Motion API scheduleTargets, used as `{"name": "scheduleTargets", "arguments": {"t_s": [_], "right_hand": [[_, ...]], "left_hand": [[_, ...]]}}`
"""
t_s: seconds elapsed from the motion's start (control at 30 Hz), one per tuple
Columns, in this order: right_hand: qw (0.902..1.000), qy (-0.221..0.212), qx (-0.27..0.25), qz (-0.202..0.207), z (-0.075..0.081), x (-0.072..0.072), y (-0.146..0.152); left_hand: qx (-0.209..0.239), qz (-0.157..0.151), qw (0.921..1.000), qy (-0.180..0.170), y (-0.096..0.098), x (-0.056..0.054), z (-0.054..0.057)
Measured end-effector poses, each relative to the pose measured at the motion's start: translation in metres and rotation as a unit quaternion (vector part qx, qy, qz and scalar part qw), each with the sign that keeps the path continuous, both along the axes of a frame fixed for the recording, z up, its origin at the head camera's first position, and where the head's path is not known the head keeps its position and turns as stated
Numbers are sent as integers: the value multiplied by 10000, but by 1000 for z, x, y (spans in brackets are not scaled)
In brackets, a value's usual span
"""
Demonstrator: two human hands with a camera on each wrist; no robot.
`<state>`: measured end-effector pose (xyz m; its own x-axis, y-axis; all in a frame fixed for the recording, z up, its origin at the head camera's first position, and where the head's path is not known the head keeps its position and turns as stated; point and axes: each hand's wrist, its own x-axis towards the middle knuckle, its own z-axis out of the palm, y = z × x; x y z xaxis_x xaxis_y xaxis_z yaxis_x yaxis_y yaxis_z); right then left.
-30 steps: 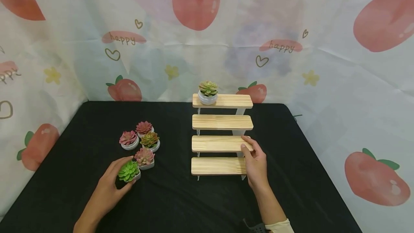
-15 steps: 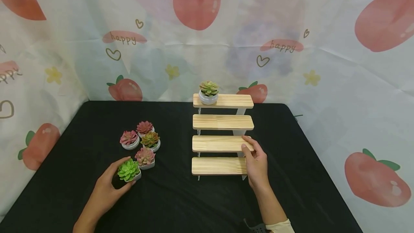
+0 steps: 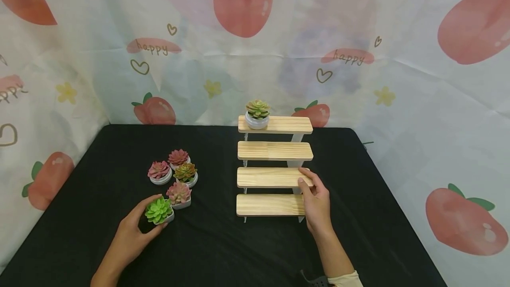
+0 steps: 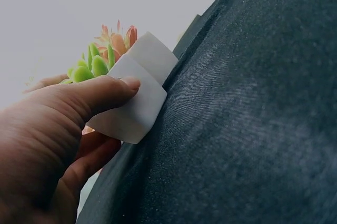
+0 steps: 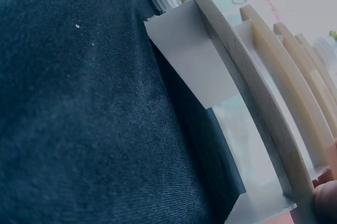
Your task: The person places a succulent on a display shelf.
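My left hand [image 3: 129, 234] holds a bright green artificial succulent [image 3: 158, 210] in a white angular pot [image 4: 134, 103], thumb on one side and fingers on the other. The pot stands on the black cloth, touching the pot of a pink succulent [image 3: 179, 192]. Over on the right, my right hand [image 3: 316, 200] grips the right end of a four-tier wooden display stand [image 3: 268, 205] at its lower two boards. Part of its thumb shows at a board's end in the right wrist view. On the top board, towards its left end, sits a yellow-green succulent [image 3: 257, 114] in a round white pot.
Behind the held pot stand three more succulents: a pink one [image 3: 159, 172], a dark red one [image 3: 178, 157] and a green-brown one [image 3: 185, 173]. A black cloth [image 3: 215, 247] covers the table. A peach-print curtain [image 3: 199, 34] hangs at the back and sides.
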<state>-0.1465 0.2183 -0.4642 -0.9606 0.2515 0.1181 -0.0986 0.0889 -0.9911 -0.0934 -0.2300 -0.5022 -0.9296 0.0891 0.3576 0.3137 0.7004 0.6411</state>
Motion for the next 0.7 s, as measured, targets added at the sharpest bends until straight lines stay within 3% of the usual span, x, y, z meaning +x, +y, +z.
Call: {"name": "scheduleTargets", "arguments": {"t_s": [0.7], "right_hand": [[10000,-12,74,-36,-1,0,1]], "left_hand": [[-47,34,9998,-173,0,1,3]]}}
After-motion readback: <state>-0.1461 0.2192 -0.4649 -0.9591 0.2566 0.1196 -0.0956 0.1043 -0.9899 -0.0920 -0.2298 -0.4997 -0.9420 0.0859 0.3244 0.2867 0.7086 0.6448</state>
